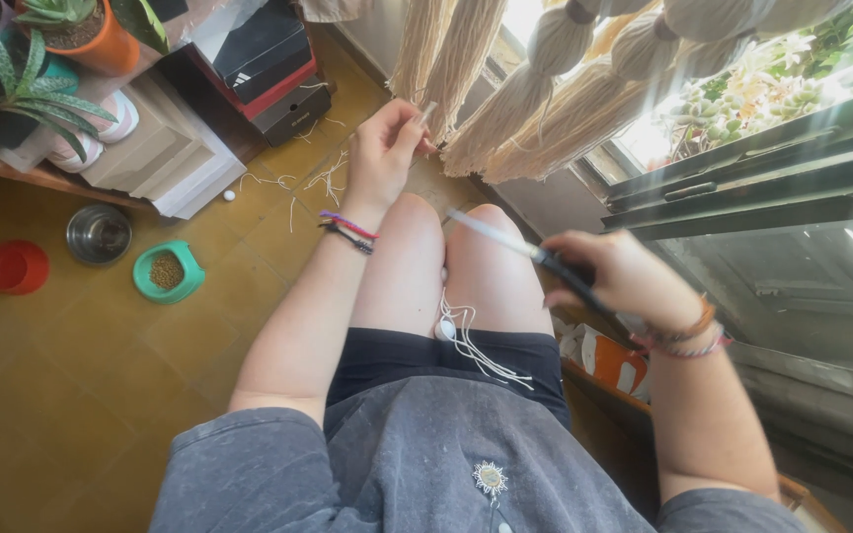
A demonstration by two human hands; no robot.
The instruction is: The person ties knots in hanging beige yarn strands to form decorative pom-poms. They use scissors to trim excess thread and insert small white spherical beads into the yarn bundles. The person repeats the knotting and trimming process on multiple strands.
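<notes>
My left hand (387, 148) is raised in front of my knees and pinches a thin cream cord (427, 111) that runs up toward the hanging macramé tassels (505, 109). My right hand (616, 276) is closed around a long thin dark-handled tool (535, 255), blurred, whose pale tip points left over my right knee. Loose cream cords and a small white round piece (446, 329) lie in my lap between my thighs. I sit with bare knees, dark shorts and a grey shirt.
Several thick cream tassels hang by the window (742, 89) at upper right. On the yellow tile floor at left stand a red bowl (14, 266), a steel bowl (99, 234) and a green bowl of pellets (167, 271). Potted plants (12, 89), boxes (269, 59) and cord scraps (323, 178) lie beyond.
</notes>
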